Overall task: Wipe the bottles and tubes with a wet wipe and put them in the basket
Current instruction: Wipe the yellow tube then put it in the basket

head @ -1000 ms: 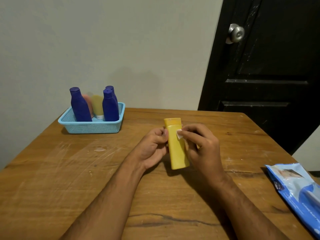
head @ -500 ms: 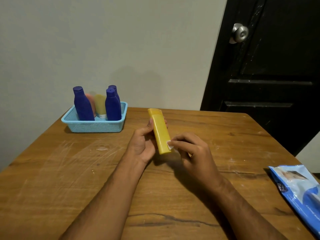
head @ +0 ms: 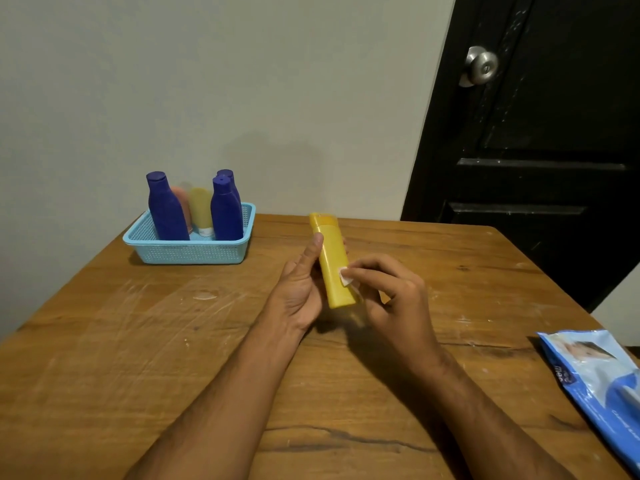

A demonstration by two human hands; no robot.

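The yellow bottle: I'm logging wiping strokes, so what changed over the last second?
The yellow bottle tilted, cap toward the basket. The right hand slid the wipe down its side. The left hand kept its grip. Basket contents and wipes pack unchanged.

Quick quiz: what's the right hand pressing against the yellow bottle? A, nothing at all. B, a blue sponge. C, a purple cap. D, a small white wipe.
D: the right hand pinches a small white wipe against the side of the yellow bottle, which the left hand holds.
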